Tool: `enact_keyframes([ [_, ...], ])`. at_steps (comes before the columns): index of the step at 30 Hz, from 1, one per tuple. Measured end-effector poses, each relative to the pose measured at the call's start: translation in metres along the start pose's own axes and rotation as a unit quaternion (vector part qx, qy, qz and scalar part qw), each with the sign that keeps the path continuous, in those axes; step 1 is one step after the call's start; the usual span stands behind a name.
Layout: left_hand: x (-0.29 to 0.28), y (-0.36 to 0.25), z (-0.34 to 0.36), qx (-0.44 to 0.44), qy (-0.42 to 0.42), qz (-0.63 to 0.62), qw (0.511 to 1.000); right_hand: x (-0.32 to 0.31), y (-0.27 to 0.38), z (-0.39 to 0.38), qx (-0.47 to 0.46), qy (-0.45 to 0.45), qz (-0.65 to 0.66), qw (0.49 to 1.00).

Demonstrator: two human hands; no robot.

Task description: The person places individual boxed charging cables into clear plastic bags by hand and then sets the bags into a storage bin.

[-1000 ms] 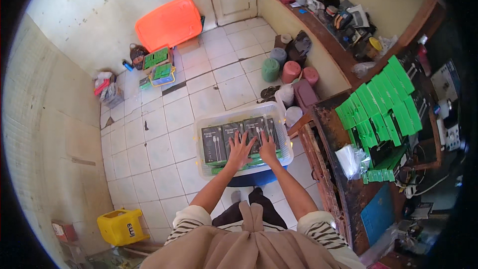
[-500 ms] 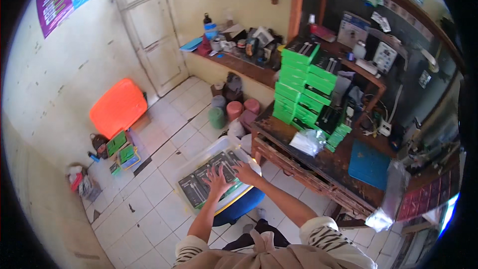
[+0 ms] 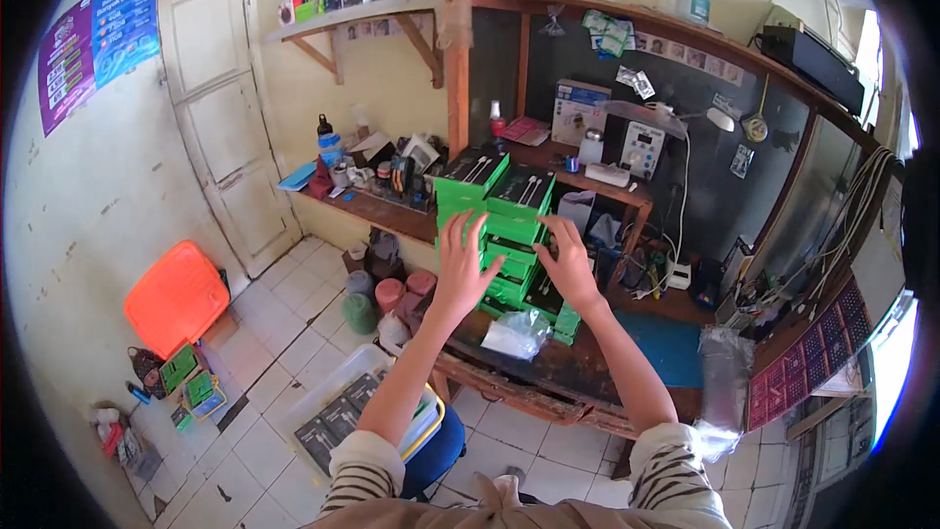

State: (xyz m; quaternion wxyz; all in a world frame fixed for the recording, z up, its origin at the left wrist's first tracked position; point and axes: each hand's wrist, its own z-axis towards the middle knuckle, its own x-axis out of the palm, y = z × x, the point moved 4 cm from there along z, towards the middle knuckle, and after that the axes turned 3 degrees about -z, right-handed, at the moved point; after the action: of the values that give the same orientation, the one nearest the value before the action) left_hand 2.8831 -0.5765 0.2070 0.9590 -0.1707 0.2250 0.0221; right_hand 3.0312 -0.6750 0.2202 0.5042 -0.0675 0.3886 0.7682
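Observation:
A tall stack of green boxes with black tops (image 3: 521,188) stands on the worn wooden desk. Each black top carries a picture of slim white items. My left hand (image 3: 462,266) is raised at the near left side of the stack, fingers spread and holding nothing. On the stack's right side is my right hand (image 3: 568,263), its fingers apart and curved; whether its fingertips touch a box I cannot tell. Below my left forearm, a clear plastic bin (image 3: 305,390) holds several similar black-topped boxes (image 3: 338,421), partly hidden by my sleeve.
A crumpled clear plastic bag (image 3: 519,335) and a blue mat (image 3: 658,348) lie on the desk (image 3: 509,382). Yarn cones (image 3: 358,313) stand on the tiled floor. An orange lid (image 3: 176,296) leans at the left wall. A cluttered ledge (image 3: 372,216) runs behind.
Both my hands have left the boxes in the bin and risen to the right, to the green stack on the desk. The view has tilted up and turned right.

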Motion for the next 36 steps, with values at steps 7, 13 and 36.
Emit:
enact_keyframes([
  [7, 0.080, 0.012, 0.054, 0.029, 0.083, 0.150, 0.985, 0.001, -0.066, 0.053, -0.022, 0.077, -0.119, 0.990],
  [13, 0.108, 0.002, 0.071, 0.055, 0.045, 0.160, 0.985, -0.006, -0.105, 0.064, -0.035, 0.000, -0.054, 0.998],
  [36, 0.135, -0.057, 0.006, -0.195, 0.068, -0.553, 0.807, -0.083, -0.042, -0.071, -0.046, -0.156, -0.138, 0.977],
])
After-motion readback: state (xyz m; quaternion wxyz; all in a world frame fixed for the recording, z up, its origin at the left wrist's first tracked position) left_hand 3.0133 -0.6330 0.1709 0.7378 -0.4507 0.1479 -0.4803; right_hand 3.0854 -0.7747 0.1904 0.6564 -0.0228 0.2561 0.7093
